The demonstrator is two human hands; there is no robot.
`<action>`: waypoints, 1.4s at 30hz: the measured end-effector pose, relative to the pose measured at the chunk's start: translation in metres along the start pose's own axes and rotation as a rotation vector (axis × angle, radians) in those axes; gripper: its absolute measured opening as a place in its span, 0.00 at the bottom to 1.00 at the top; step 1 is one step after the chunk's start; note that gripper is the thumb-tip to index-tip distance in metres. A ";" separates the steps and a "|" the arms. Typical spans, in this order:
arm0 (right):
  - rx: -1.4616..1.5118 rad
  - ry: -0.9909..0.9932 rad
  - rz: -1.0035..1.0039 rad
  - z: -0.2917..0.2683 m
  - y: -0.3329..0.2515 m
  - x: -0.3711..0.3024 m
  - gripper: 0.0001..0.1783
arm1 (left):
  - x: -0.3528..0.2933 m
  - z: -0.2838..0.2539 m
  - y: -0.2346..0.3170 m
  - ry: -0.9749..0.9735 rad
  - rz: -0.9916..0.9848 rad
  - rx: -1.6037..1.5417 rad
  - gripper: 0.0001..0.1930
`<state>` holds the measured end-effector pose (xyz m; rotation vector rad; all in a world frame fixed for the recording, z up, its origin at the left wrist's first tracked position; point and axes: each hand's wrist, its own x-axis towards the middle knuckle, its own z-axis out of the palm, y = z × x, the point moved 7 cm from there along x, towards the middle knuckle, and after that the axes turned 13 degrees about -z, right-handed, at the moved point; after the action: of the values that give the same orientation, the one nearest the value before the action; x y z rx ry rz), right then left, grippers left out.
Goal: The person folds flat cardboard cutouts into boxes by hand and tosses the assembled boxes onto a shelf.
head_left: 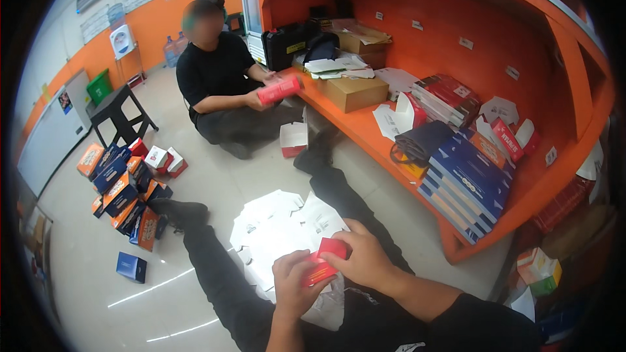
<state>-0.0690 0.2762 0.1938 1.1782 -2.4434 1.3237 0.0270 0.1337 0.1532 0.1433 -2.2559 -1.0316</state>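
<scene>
Between both my hands is a small red box, held above my lap. My left hand grips its left end, fingers bent over the top. My right hand closes on the other end, with the thumb pressed on the red card. Just beyond, between my outstretched legs, lies a pile of flat white box blanks with cut flaps. A crumpled clear plastic bag rests under my hands, partly hidden by them.
Folded orange and blue boxes are heaped by my left foot, with a lone blue box nearer. A seated person handles a red box; an open box stands nearby. Flat blue cartons are stacked on the orange shelf at right.
</scene>
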 end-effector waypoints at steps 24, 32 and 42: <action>0.111 -0.492 0.106 -0.013 0.028 -0.017 0.38 | -0.004 0.004 -0.023 -0.012 0.022 -0.184 0.52; 0.126 0.917 -0.035 -0.272 0.078 -0.014 0.39 | -0.017 0.012 -0.165 0.032 -0.799 -0.151 0.42; 0.197 0.002 0.216 0.003 0.126 0.015 0.34 | -0.073 0.044 -0.242 -0.189 -1.300 0.465 0.61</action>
<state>-0.1643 0.3047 0.1155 0.9693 -2.5461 1.6573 0.0189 0.0216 -0.0771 1.9506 -2.4372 -1.0408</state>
